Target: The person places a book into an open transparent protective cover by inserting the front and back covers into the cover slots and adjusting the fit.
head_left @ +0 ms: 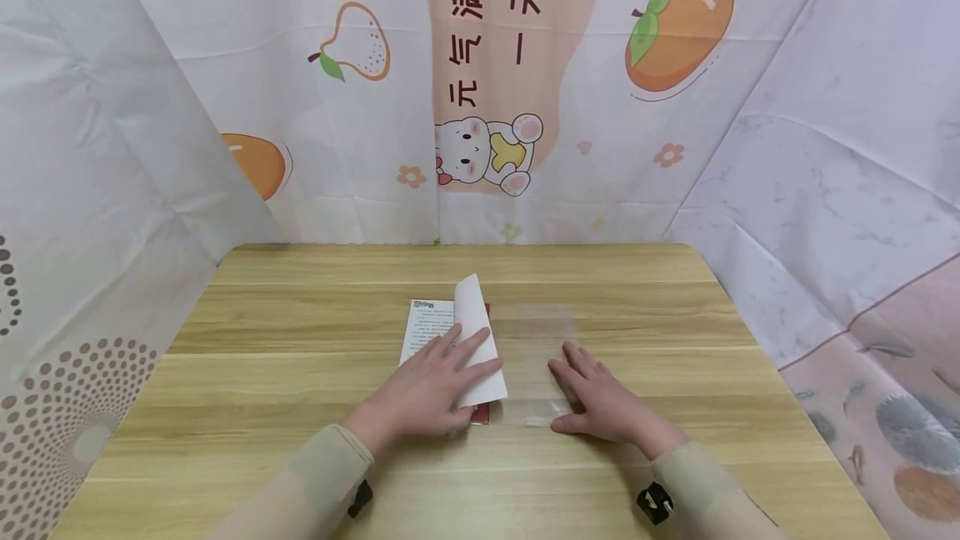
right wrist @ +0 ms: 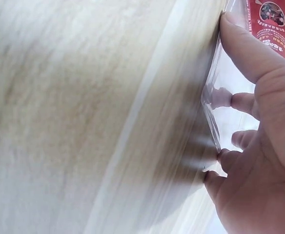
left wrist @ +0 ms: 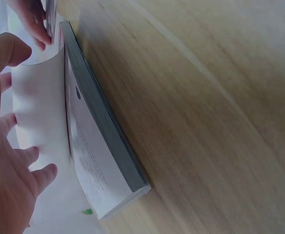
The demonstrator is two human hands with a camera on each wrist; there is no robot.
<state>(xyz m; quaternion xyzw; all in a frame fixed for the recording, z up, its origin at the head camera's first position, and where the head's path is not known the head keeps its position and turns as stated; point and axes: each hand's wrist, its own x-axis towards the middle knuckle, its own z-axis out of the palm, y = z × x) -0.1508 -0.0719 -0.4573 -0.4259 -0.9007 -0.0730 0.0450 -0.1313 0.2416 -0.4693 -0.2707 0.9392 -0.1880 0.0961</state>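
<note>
Near the table's middle lies a thick book [head_left: 429,325] with a printed page showing. A white leaf [head_left: 474,373] of it stands raised and bowed. My left hand [head_left: 427,390] lies over this leaf, fingers spread and touching it; the left wrist view shows the leaf [left wrist: 40,112] curving above the book's page edges [left wrist: 98,107]. A clear plastic sheet [head_left: 528,357] extends to the right of the book. At its right edge rests my right hand [head_left: 603,402], fingers loosely extended. In the right wrist view, thumb and fingertips touch the plastic's [right wrist: 213,92] edge, beside a red printed cover [right wrist: 272,29].
The wood-grain table [head_left: 285,448] carries the book and plastic sheet. Behind it hangs a white curtain [head_left: 585,215] with fruit and cartoon prints. Fabric walls [head_left: 832,190] stand along the left and right sides.
</note>
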